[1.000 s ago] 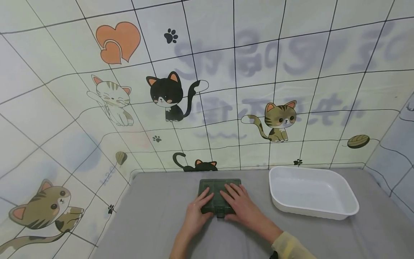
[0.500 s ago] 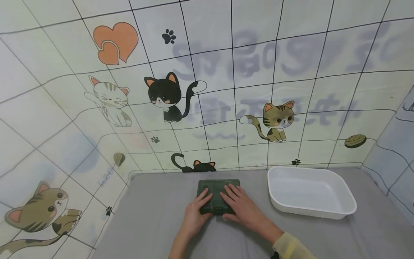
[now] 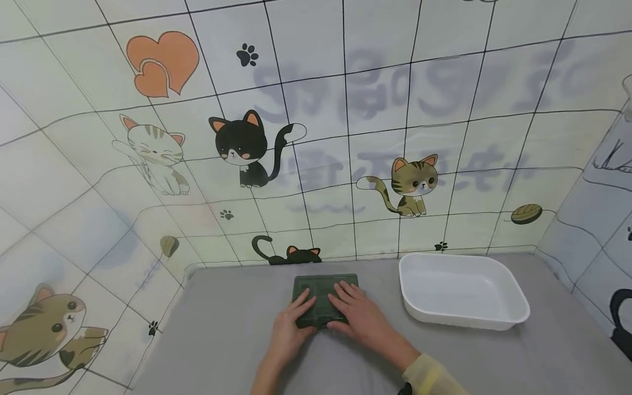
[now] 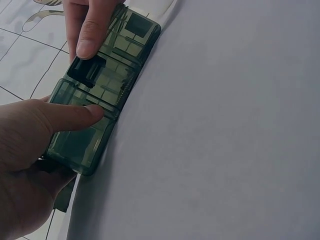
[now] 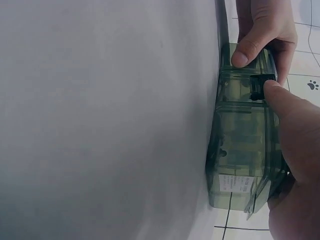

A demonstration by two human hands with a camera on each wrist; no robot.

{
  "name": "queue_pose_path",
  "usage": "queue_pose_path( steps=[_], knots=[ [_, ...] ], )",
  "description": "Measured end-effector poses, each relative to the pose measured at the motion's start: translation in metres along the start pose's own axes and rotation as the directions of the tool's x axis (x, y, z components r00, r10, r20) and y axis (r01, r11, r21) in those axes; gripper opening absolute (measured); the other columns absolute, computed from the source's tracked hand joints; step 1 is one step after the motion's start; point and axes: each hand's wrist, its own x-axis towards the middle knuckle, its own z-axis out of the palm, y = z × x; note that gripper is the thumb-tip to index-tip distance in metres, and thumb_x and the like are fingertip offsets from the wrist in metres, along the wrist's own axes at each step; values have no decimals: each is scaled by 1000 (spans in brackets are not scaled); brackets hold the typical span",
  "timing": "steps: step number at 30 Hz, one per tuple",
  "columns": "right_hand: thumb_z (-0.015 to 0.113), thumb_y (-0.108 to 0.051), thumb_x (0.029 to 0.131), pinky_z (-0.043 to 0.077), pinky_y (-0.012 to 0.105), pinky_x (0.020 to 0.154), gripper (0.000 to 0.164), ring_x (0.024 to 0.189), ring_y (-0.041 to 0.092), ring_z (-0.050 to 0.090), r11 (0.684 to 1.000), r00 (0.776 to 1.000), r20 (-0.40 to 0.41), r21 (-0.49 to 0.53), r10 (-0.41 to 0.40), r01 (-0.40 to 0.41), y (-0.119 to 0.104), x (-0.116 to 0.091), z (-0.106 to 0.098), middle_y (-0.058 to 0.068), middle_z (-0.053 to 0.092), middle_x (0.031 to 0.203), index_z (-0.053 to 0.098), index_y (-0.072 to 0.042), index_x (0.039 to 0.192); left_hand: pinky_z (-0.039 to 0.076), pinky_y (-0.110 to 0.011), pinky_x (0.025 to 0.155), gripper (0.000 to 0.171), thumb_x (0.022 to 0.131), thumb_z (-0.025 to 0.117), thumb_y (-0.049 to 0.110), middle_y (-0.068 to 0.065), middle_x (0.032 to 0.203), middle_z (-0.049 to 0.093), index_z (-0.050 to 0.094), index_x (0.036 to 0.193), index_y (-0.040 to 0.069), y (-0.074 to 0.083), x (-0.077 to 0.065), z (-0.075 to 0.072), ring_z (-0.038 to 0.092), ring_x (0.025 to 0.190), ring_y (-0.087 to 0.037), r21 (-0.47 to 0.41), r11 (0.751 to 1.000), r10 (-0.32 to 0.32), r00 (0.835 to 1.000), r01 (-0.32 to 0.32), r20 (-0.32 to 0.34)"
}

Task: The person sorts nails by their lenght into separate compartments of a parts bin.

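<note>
A translucent dark green plastic box (image 3: 323, 288) with a hinged lid lies on the grey-covered table, its lid down. Loose contents show dimly through its walls, too unclear to name. My left hand (image 3: 288, 325) holds the left part of the box, fingers over the lid and thumb on the front wall. On the right part, my right hand (image 3: 365, 319) spreads its fingers across the lid. Its thumb touches the dark front latch (image 5: 261, 86), which lies against the front wall. In the right wrist view a white printed label (image 5: 236, 183) sits on the box's front.
To the right of the box stands a white rectangular tray (image 3: 466, 319) with high sides. Behind the table (image 3: 222, 340) rises a tiled-pattern wall covering (image 3: 326, 164) with cat drawings. A black strap-like object (image 3: 621, 323) shows at the right edge.
The front latch, which stuck out toward me one second ago, has been pushed in against the box. Both hands stay on the box. The whole scene has shifted slightly left in the head view.
</note>
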Motion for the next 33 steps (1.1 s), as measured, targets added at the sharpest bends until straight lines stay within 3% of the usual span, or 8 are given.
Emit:
queue_pose_path(
  steps=[8,15,21,28,33],
  knots=[
    [64,-49,98,31,54,118,66,146,38,38,999,999,18,21,31,-32,-3,5,-3,22,47,153,59,-2,144,46,-55,105,69,71,90,-2,-4,152,53,68,136,10,0,2,-6,51,137,-36,9,1000,-7,1000,7,17],
    [62,-49,99,31,55,118,65,147,38,37,999,998,55,16,40,-40,-4,5,-2,22,46,154,58,-3,144,45,-57,107,69,71,90,-2,-6,152,53,67,136,7,0,1,-6,50,137,-36,-4,1000,-17,999,17,30],
    [61,-49,100,34,55,116,63,145,39,39,999,999,37,-6,34,-34,-6,6,1,19,50,152,61,-3,142,44,-59,107,69,71,90,-2,-5,151,54,68,135,8,-2,0,-5,51,136,-36,1,1000,-14,1000,14,17],
    [63,-46,100,34,56,115,59,144,40,41,998,999,18,39,48,-49,-8,10,-1,19,53,150,63,-2,139,45,-56,107,68,72,90,-1,-4,152,53,68,136,9,-4,1,-7,50,137,-35,1,1000,-11,1000,11,22],
    [67,-45,97,33,56,116,60,144,40,40,992,995,46,89,90,-93,-10,9,-5,19,53,150,64,-1,138,44,-58,106,68,73,89,0,-5,152,53,67,137,9,-3,-1,-5,51,136,-37,9,1000,-14,999,14,36]
  ],
)
